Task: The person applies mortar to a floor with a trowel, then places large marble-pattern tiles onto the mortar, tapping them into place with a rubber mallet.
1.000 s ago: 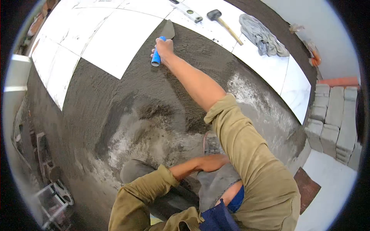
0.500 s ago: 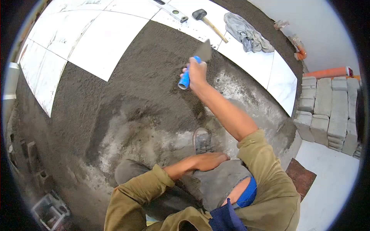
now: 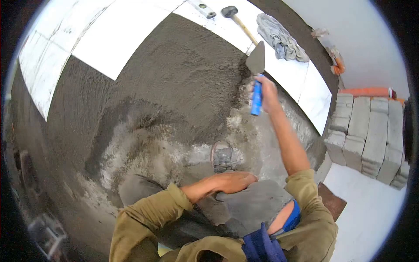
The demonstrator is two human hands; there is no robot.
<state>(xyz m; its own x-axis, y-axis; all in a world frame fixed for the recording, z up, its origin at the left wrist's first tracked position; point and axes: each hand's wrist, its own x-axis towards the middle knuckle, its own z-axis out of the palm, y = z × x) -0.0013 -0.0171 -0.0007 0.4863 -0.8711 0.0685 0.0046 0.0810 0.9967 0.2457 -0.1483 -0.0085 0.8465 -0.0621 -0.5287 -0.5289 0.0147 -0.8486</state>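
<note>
My right hand (image 3: 267, 92) is wrapped round the blue handle of a pointed trowel (image 3: 256, 57). Its grey metal blade points away from me, at the edge of the white tiles, beside the spread mortar (image 3: 183, 74). My left hand (image 3: 235, 181) lies over my bent knee with nothing seen in it, its fingertips partly hidden. Beyond the blade, a rubber mallet (image 3: 241, 25) with a wooden handle rests on the tiles, next to a crumpled grey cloth (image 3: 281, 37). A spirit level (image 3: 203, 8) lies to the mallet's left.
White tiles (image 3: 118, 37) border the mortar at left and along the far side. Grey paving blocks (image 3: 366, 131) are stacked at right, with an orange pipe (image 3: 366, 92) behind them. My shoe (image 3: 222, 156) stands on the rough floor. A blurred crate (image 3: 48, 236) is at lower left.
My right hand and the trowel have moved right, from over the mortar to its right edge by the tiles. My left hand stays on the knee. The view has shifted slightly.
</note>
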